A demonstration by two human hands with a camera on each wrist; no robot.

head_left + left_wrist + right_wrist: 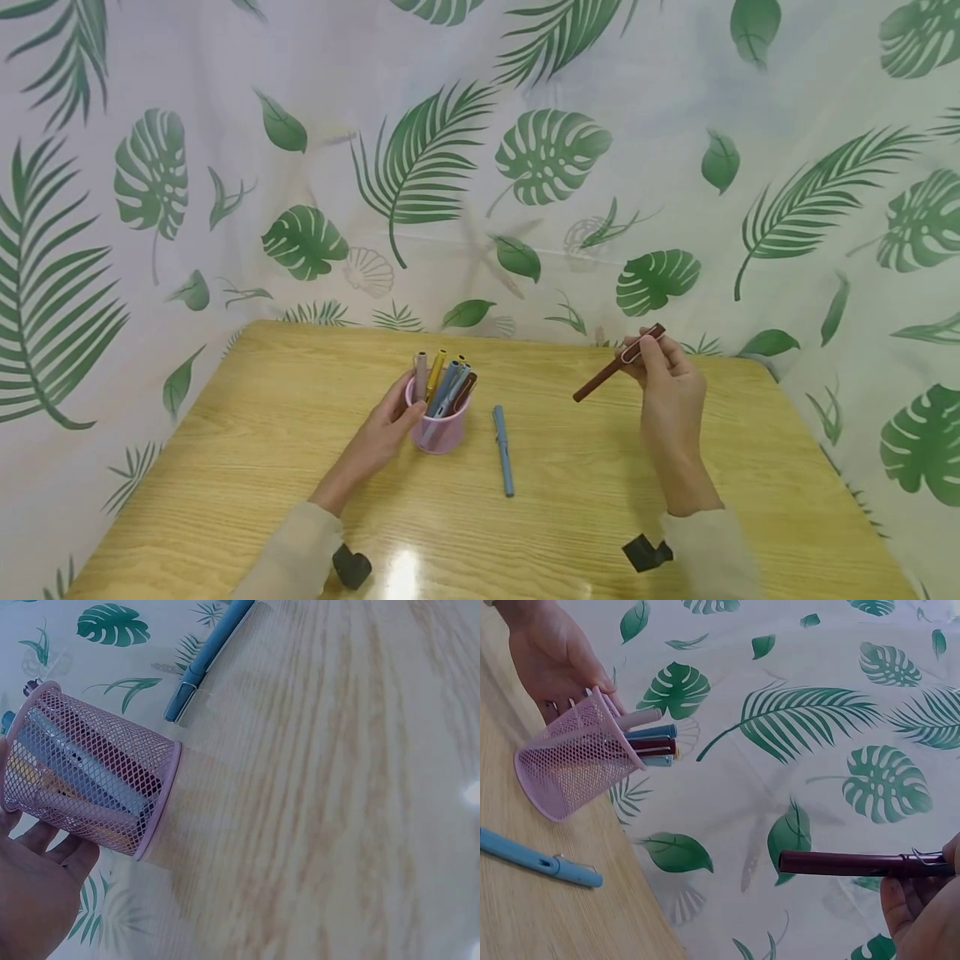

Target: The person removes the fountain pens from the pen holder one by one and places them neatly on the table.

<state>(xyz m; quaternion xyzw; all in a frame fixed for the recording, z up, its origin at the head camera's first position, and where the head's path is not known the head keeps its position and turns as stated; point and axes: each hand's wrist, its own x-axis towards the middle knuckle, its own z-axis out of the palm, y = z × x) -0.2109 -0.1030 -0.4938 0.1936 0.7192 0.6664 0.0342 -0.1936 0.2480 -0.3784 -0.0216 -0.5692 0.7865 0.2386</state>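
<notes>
Left hand [386,429] gripped round pink mesh cup [444,438] | right hand [672,398] pinched slim dark-red pen [609,372] (mid-transfer, I judged) | next likely needed steady cup

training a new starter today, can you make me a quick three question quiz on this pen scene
1. Which hand holds a dark red pen: A) left, B) right, C) neither?
2. True or false: the loose blue pen stands upright.
3. Fill in: the left hand holds the ____.

Key:
1. B, the right hand
2. False; it lies on the table
3. pink mesh cup
</notes>
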